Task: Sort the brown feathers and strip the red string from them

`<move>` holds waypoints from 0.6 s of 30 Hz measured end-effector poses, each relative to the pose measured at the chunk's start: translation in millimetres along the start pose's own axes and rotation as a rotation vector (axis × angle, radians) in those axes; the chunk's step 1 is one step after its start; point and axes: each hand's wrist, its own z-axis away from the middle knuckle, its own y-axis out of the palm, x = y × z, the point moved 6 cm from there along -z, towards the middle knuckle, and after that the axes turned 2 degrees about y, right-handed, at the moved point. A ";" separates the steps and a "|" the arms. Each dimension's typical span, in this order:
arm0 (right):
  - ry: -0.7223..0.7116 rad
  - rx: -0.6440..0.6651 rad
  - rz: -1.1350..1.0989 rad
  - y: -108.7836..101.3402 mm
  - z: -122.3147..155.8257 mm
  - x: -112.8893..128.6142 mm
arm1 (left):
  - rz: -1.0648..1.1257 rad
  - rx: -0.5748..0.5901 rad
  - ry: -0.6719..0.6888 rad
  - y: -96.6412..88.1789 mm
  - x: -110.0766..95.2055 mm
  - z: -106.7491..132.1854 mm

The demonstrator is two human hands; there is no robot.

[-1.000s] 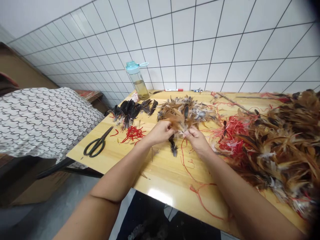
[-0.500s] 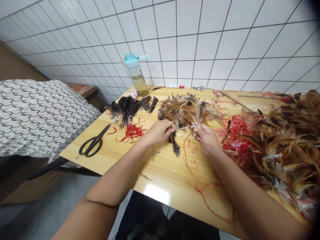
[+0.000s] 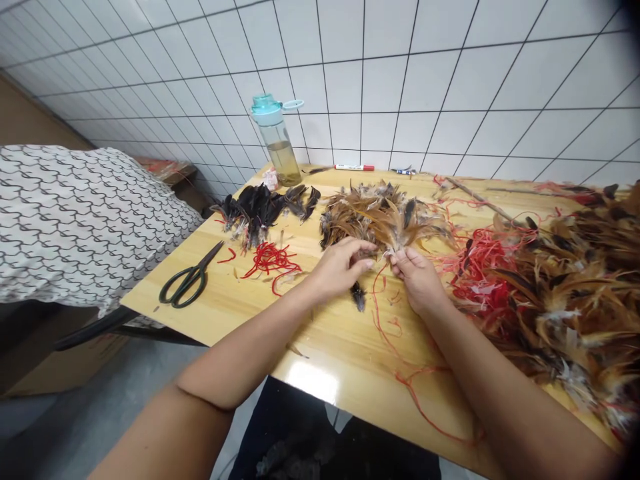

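Note:
My right hand (image 3: 416,275) pinches the pale quill ends of a brown feather (image 3: 399,230) bunch, its tips fanned away from me. Close by on the left, my left hand (image 3: 345,268) has its thumb and fingers apart, with nothing visible between them. A short pale strand curls at the quills beside my right fingertips. Red string (image 3: 376,313) trails from near that hand down the table. Below my left fingers lies a small dark feather (image 3: 358,297). The brown feather pile (image 3: 350,217) is just beyond both hands.
Black-handled scissors (image 3: 190,277), cut red strings (image 3: 269,260) and black feathers (image 3: 257,207) lie left. A water bottle (image 3: 280,147), red marker (image 3: 354,167) and thin stick (image 3: 483,199) are farther back. Red strands (image 3: 485,260) and a large feather heap (image 3: 580,293) cover the right. Patterned cloth (image 3: 90,227) is at far left.
My left hand has let go of the pale strand that was stretched between the hands, and its fingers have spread. My right hand keeps its pinch on the feather bunch.

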 end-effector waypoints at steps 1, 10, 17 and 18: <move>-0.007 0.002 0.007 0.7 0.4 0.2 | 0.109 0.025 -0.048 8.1 3.0 0.7; -0.042 -0.014 0.094 0.8 0.1 -4.1 | 0.454 0.068 -0.291 29.1 14.3 4.4; -0.080 -0.029 0.189 1.1 1.4 -2.9 | 0.402 0.133 -0.242 30.0 10.6 5.5; -0.085 -0.029 0.192 1.5 2.0 -1.8 | 0.435 0.137 -0.262 31.5 10.8 6.3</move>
